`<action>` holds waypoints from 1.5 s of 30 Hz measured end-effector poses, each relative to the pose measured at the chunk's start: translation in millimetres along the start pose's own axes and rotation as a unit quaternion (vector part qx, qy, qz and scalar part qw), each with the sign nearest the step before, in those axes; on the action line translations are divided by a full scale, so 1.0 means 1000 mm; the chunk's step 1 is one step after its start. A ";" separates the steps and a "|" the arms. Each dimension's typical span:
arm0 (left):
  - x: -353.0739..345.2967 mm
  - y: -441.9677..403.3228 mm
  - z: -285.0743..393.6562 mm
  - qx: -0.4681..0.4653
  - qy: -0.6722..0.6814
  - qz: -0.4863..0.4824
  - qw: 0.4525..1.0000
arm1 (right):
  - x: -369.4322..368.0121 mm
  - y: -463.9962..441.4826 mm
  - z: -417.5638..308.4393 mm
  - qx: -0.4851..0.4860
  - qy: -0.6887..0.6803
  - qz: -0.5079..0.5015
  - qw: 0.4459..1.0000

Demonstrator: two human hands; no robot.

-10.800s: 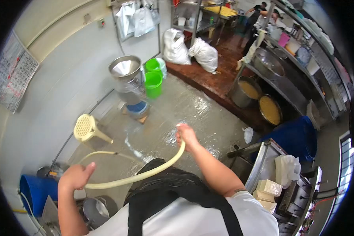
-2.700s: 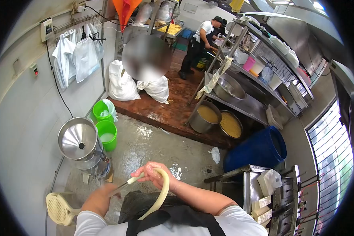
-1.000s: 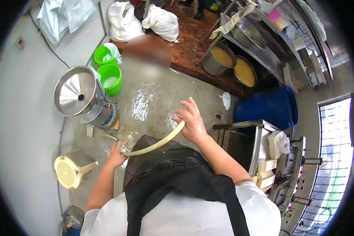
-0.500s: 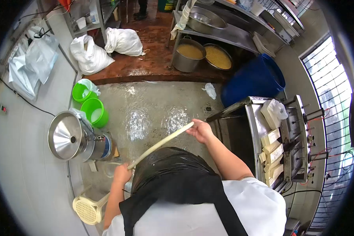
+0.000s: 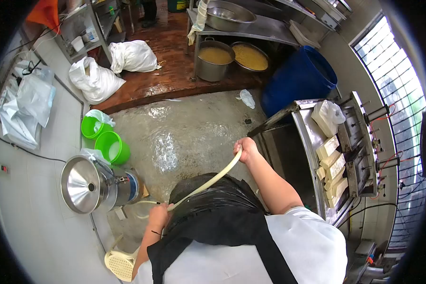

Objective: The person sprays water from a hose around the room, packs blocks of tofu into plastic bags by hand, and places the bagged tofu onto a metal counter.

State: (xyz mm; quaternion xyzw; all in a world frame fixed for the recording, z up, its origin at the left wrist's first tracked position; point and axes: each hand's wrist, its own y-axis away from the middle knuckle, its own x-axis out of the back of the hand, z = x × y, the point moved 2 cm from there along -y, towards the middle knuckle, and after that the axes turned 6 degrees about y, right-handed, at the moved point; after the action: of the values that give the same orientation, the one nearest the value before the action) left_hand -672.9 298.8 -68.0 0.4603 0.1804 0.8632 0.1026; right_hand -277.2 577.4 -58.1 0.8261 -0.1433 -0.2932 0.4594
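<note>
A pale cream hose [image 5: 212, 181] runs slantwise across the front of my black apron [image 5: 217, 217]. My right hand [image 5: 246, 149], at the upper right, is closed round the hose near its end. Lower on the left, my left hand [image 5: 160, 215] grips the same hose, its fingers partly hidden from above. Between the two hands the hose bends slightly. A thinner length of it continues left of my left hand toward the floor by the steel funnel machine [image 5: 84, 184].
Two green buckets [image 5: 112, 147] stand at the left wall, near a cream plastic stool [image 5: 120, 265]. On the right, a steel table [image 5: 304, 135] carries white blocks [image 5: 335, 170]. A blue barrel [image 5: 288, 85] leans behind it. The wet floor [image 5: 165, 151] meets a raised red-brown step [image 5: 175, 94].
My right hand has closed round the hose end, where its fingers were looser before. The hose now bends more. The view has shifted and turned slightly.
</note>
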 end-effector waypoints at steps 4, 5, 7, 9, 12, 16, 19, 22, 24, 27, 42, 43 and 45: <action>-0.003 -0.031 -0.004 -0.016 0.006 -0.029 0.999 | -0.004 0.018 -0.015 0.056 0.031 0.063 0.996; -0.003 -0.041 -0.004 -0.002 0.009 -0.031 0.999 | 0.000 0.017 -0.019 0.071 0.033 0.077 0.994; 0.002 -0.060 0.004 0.012 0.006 -0.033 0.999 | 0.012 0.002 -0.025 0.084 0.029 0.092 0.992; 0.009 -0.081 0.016 0.012 0.012 -0.042 0.999 | 0.025 -0.014 -0.035 0.115 0.035 0.129 0.984; 0.012 -0.116 0.020 -0.039 0.017 -0.042 0.998 | 0.041 -0.043 -0.051 0.112 -0.018 0.136 0.984; 0.029 -0.161 0.039 -0.033 0.016 -0.098 0.994 | 0.045 -0.072 -0.079 0.110 -0.084 0.167 0.976; 0.061 -0.190 0.087 -0.012 -0.004 -0.134 0.991 | 0.053 -0.090 -0.096 0.112 -0.109 0.179 0.971; 0.063 -0.225 0.089 -0.058 -0.004 -0.147 0.987 | 0.061 -0.103 -0.110 0.106 -0.111 0.183 0.971; 0.056 -0.250 0.074 -0.101 -0.006 -0.161 0.982 | 0.061 -0.105 -0.123 0.094 -0.120 0.185 0.971; 0.058 -0.279 0.079 -0.142 -0.084 -0.176 0.971 | 0.068 -0.107 -0.135 0.100 -0.147 0.200 0.963; 0.150 -0.385 0.155 -0.162 0.008 -0.211 0.964 | 0.042 -0.099 -0.160 0.109 -0.194 0.280 0.934; 0.156 -0.400 0.151 -0.157 0.001 -0.214 0.964 | 0.032 -0.096 -0.165 0.118 -0.194 0.282 0.932; 0.168 -0.424 0.146 -0.158 -0.002 -0.217 0.963 | 0.010 -0.093 -0.169 0.138 -0.202 0.266 0.933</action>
State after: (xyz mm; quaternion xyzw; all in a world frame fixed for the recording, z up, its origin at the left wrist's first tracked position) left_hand -640.3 775.8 -38.6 0.3896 0.1366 0.8371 0.3589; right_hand -168.0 736.1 -71.1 0.7365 -0.4864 -0.2982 0.3635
